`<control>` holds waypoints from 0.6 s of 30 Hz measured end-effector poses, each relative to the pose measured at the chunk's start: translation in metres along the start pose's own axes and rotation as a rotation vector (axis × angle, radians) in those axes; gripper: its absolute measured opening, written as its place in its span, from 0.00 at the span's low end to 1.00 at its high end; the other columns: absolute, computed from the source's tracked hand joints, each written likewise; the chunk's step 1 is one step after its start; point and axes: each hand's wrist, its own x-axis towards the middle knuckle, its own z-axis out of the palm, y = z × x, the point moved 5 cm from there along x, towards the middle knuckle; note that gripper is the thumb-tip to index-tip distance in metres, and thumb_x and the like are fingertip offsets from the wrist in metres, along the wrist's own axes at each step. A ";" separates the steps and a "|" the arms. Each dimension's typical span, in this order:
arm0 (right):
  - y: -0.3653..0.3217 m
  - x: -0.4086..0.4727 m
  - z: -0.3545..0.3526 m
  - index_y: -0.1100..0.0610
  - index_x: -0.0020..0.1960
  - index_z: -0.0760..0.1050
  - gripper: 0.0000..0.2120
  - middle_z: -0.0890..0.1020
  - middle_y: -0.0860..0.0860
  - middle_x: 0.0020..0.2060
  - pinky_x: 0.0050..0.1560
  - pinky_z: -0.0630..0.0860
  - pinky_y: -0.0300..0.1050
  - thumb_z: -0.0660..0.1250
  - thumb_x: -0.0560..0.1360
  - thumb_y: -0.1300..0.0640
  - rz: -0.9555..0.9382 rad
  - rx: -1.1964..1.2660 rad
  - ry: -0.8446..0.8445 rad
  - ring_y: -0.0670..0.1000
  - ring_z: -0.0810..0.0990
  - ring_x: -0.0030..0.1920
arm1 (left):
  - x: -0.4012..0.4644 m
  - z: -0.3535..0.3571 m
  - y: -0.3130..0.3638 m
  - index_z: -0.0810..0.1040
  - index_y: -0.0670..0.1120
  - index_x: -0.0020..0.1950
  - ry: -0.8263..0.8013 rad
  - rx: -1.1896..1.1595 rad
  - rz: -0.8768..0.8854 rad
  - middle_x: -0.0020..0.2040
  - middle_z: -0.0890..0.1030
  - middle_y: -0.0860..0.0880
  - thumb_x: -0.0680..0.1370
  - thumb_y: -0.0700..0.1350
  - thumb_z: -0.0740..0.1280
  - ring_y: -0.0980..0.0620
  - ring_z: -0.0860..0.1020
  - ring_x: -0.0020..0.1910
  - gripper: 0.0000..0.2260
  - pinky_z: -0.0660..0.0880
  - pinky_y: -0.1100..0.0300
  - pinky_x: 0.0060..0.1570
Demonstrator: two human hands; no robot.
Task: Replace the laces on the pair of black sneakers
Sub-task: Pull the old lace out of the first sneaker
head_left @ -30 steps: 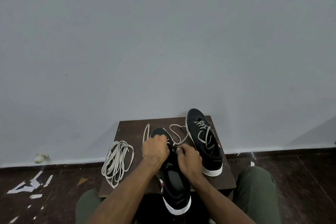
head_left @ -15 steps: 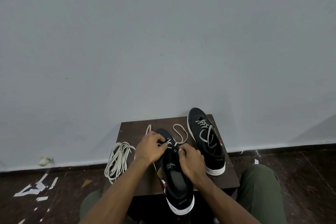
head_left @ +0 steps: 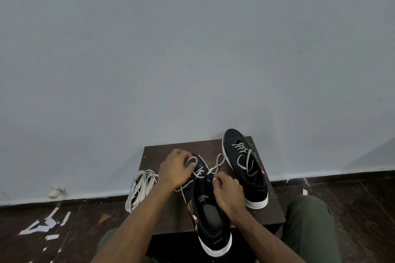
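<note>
A small dark wooden table (head_left: 162, 151) with a flat, squarish top stands against a smooth pale wall, and both black sneakers sit on it. The near sneaker (head_left: 210, 215) lies lengthwise under both hands, its white rubber heel hanging past the table's front edge and its grey insole showing. The left hand (head_left: 176, 170) rests over the toe end with its fingers curled round a loop of the flat off-white lace (head_left: 217, 165). The right hand (head_left: 227, 193), just behind and to the right, pinches the same lace at the eyelets between thumb and fingertips — the rest of that hand is closed tight. Beyond the right hand's knuckles the lace curls in soft loops on the tabletop.

The second sneaker (head_left: 245, 168) stands to the right of the right hand, toe toward the wall, matte black upper on a white sole, already threaded with a pale lace whose ends lie loose in its opening.

Left of the left hand a bundle of spare laces (head_left: 140, 188) drapes in long flat coils over the table's edge. Below — a dark speckled floor with scraps of white paper (head_left: 44, 224), and olive trousers at the knees.
</note>
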 end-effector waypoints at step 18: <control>-0.003 -0.002 -0.001 0.53 0.53 0.74 0.11 0.81 0.56 0.51 0.53 0.70 0.51 0.54 0.80 0.52 0.013 -0.031 -0.028 0.62 0.76 0.55 | 0.006 -0.030 0.009 0.78 0.47 0.52 0.195 0.482 -0.024 0.56 0.76 0.49 0.80 0.53 0.57 0.49 0.74 0.60 0.14 0.54 0.36 0.70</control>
